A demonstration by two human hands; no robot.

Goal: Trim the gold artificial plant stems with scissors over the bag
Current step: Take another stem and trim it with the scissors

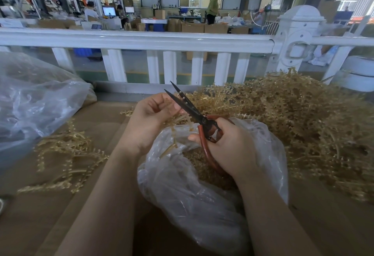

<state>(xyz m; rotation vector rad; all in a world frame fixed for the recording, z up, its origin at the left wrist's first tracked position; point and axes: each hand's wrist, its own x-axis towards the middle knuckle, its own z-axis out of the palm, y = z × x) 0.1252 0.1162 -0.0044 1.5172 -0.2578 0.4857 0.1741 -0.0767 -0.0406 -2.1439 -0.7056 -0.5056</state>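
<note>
Left hand [150,118]: fingers pinch a gold stem [183,117] above the bag [202,205].
Right hand [232,146]: fingers grip scissors [192,112], blades parted, over the bag's mouth.
Gold pile [303,126]: right of bag, touching it.

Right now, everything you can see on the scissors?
The scissors have two long, dark, pointed blades, parted and aimed up and away from the person, and reddish-brown loop handles. The right hand grips the handles, fingers through the loops. The left hand holds a gold stem beside the blades, above the open clear plastic bag.
</note>
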